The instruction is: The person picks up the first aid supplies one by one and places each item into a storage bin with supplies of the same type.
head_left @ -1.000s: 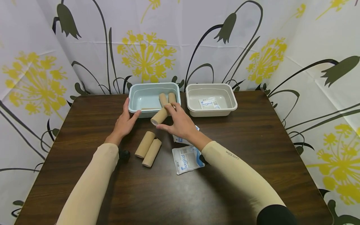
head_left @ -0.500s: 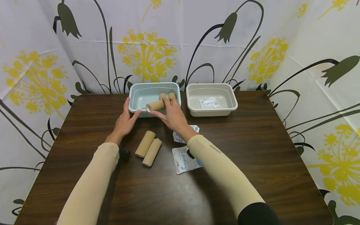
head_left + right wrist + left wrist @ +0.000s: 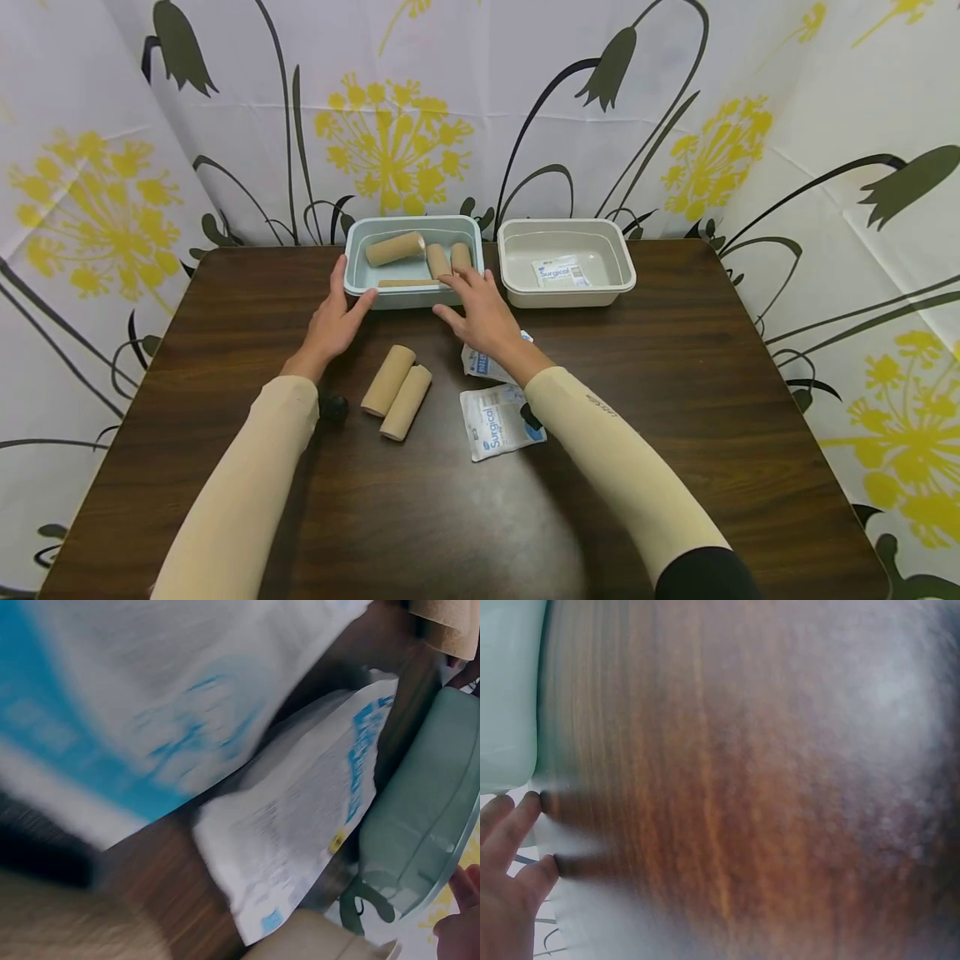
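Six cardboard tubes are counted in all: four are held in the pale blue tub (image 3: 405, 299), one tube (image 3: 395, 248) lying at its far left, two tubes (image 3: 437, 262) (image 3: 461, 257) side by side at its right, and one tube (image 3: 407, 283) seen only as a strip behind the near wall; two more tubes (image 3: 388, 381) (image 3: 407, 403) are laid side by side on the dark worktop (image 3: 675, 358), nearer and to the left. By the tub's near right part, the right grip (image 3: 486, 315) is spread, with nothing held; whether the rim is touched cannot be told. The left grip (image 3: 330, 325) is placed at the tub's near left corner, thumb and fingers apart, with nothing grasped. Three white packets are counted: "Surgical" can be read on the packet (image 3: 558, 272) inside the beige tub (image 3: 562, 298) at the right, and on the nearest packet (image 3: 491, 421) on the worktop, while the packet (image 3: 477, 365) just beyond it is partly covered by the right wrist. In the right wrist view their blue print is blurred. Small lettering on the right sleeve (image 3: 615, 458) cannot be read surely; both sleeves are cut off below. Behind, a flower-printed curtain (image 3: 525, 50) is hung.
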Demonstrator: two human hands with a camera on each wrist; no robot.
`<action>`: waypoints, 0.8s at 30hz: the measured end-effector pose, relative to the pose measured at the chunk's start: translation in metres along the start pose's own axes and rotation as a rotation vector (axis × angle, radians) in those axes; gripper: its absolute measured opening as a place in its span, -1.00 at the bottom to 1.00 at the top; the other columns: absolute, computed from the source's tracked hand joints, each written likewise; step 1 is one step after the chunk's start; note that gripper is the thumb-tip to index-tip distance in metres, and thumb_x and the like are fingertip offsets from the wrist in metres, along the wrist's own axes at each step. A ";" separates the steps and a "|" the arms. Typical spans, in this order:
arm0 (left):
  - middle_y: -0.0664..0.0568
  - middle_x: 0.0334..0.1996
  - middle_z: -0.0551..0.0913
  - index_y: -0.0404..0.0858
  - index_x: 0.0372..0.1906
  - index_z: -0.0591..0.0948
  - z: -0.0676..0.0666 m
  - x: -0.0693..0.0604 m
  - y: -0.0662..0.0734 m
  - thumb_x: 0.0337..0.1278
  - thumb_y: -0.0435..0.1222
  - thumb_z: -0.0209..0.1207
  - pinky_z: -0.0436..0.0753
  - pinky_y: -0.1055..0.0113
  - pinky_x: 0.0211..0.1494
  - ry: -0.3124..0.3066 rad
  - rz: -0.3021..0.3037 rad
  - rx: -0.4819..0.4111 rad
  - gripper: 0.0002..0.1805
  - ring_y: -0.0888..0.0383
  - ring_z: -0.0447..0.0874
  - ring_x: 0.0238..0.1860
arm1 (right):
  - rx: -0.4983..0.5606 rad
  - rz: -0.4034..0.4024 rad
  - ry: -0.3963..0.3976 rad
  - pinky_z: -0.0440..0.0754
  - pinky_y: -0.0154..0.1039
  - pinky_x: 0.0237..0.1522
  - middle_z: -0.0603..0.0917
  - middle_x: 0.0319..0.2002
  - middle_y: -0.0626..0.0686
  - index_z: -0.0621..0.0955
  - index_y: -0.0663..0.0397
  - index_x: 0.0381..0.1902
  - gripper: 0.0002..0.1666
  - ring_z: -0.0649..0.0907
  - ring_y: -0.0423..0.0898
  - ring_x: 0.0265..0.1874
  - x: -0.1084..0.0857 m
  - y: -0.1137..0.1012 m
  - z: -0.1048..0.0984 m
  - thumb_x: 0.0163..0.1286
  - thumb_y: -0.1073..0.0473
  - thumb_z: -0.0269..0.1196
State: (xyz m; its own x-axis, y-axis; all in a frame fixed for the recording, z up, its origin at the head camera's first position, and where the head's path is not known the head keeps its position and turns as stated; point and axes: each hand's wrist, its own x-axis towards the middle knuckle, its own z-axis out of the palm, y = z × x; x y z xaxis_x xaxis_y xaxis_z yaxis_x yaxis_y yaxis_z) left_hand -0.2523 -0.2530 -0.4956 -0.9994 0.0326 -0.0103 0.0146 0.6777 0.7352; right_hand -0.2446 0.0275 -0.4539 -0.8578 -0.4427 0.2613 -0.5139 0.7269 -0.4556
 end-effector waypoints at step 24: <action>-0.36 0.46 0.10 0.21 0.56 -0.34 0.001 0.001 0.001 0.35 0.27 -0.09 0.13 -0.35 0.26 0.032 0.026 0.012 -0.09 -0.44 0.17 0.36 | -0.017 -0.285 -0.267 0.32 -0.09 0.29 0.34 0.36 0.16 0.37 0.00 0.41 -0.24 0.40 0.05 0.28 -0.082 -0.015 0.012 0.36 -0.17 0.27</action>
State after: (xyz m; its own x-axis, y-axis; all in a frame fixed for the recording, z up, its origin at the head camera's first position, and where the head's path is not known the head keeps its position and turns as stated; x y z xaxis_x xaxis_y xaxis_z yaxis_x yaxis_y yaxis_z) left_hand -0.2528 -0.2513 -0.4958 -0.9992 0.0269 0.0303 0.0405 0.6860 0.7264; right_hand -0.1661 0.0467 -0.4788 -0.6482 -0.7478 0.1436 -0.7333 0.5623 -0.3821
